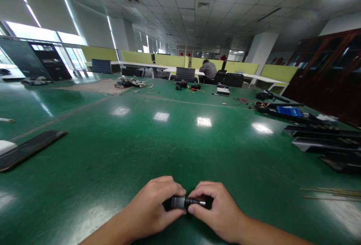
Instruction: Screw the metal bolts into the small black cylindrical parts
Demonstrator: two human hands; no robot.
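Note:
Low in the middle of the view, my left hand (158, 203) is closed around the dark, blocky body of a small black device (178, 202). Ringed black ridges, like a thread or spring, run from that body to a short shiny silver tip pointing right. My right hand (216, 205) curls around the ridged end, thumb below and index finger above. Both hands meet close over the green tabletop (169, 151). What kind of device it is, I cannot make out, and its far ends are partly hidden by my fingers.
At left lies a flat dark slab (31, 149) beside a white object. Black metal parts (324, 143) and thin rods (332, 193) are along the right. Cables, tools and a white box (223, 91) lie toward the far edge. A person (208, 70) sits beyond, near desks.

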